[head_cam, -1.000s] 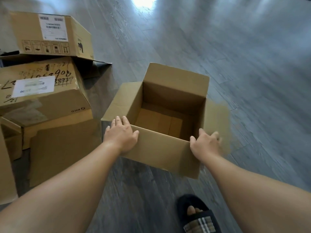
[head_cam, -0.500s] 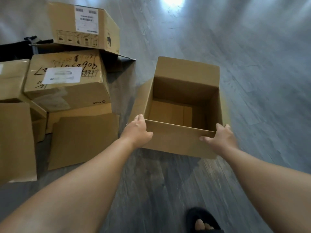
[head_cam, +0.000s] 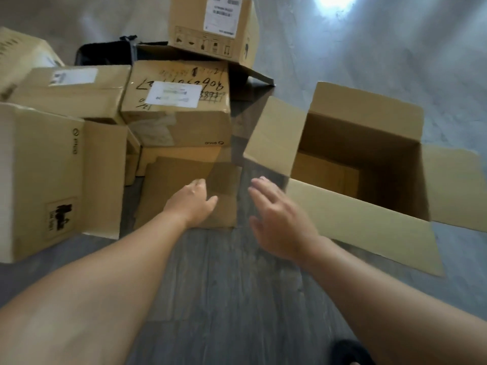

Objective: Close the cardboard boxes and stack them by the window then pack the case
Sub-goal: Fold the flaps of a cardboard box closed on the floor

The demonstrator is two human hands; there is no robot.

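Note:
An empty open cardboard box (head_cam: pixel 361 225) stands on the floor at the right, all flaps spread outward. My right hand (head_cam: pixel 276 217) hovers just left of its near corner, fingers apart, holding nothing. My left hand (head_cam: pixel 192 204) rests open over a flat cardboard flap (head_cam: pixel 184 177) that lies on the floor in front of a labelled box (head_cam: pixel 179 109) with handwriting on top. A black case (head_cam: pixel 102 54) shows behind the pile.
More boxes crowd the left: a tall one (head_cam: pixel 52 177) at the near left, a taped one (head_cam: pixel 71 90) behind it, and a labelled one (head_cam: pixel 216 27) at the back. Grey wooden floor (head_cam: pixel 232 285) lies under my arms. A dark slipper (head_cam: pixel 350 351) peeks in at the bottom.
Both hands have let go of the open box's near wall and moved left toward the pile. The view has swung left, so the open box now sits at the right.

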